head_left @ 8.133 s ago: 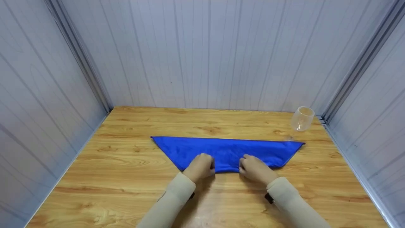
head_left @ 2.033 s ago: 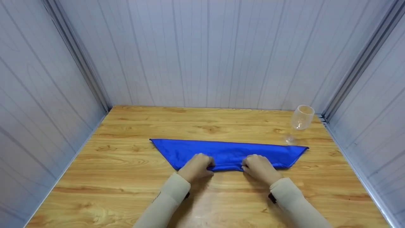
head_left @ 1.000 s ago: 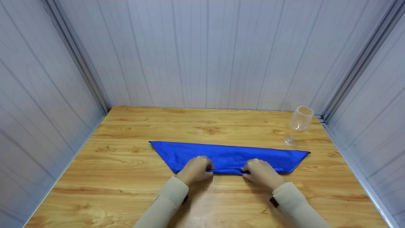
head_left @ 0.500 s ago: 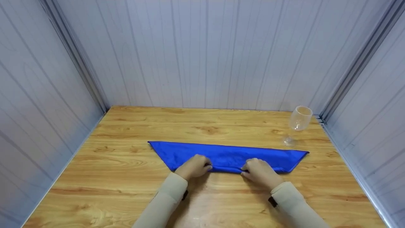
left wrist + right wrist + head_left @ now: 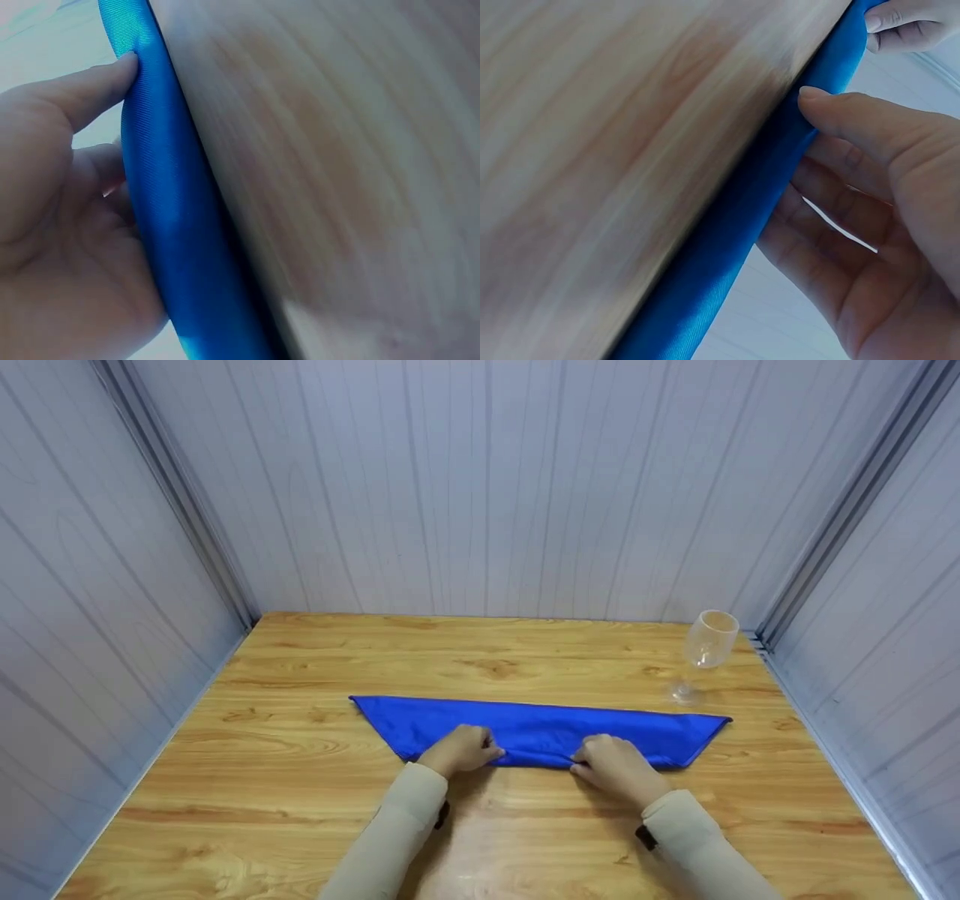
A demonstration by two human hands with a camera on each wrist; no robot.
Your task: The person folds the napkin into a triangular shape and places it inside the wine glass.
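A shiny blue cloth (image 5: pixel 540 727) lies across the wooden table, long straight edge at the back and slanted ends running to pointed corners. Its front edge is turned over into a narrow roll (image 5: pixel 161 150). My left hand (image 5: pixel 459 748) is at the left part of this roll, thumb on its near side and fingers curled behind it. The right hand (image 5: pixel 616 765) pinches the same roll further right, its thumb (image 5: pixel 817 101) on top and fingers beneath or behind. Between the hands, the roll runs unbroken along the front.
A clear wine glass (image 5: pixel 711 641) stands upright at the back right, its foot just behind the cloth's right end. White panelled walls (image 5: pixel 480 487) enclose the wooden table (image 5: pixel 262 810) at the back and both sides.
Since the earliest frame the cloth's strip has become narrower and its back edge has come nearer, so the glass's foot now shows. Lately my left fingers have shifted slightly along the roll; the right hand is nearly still.
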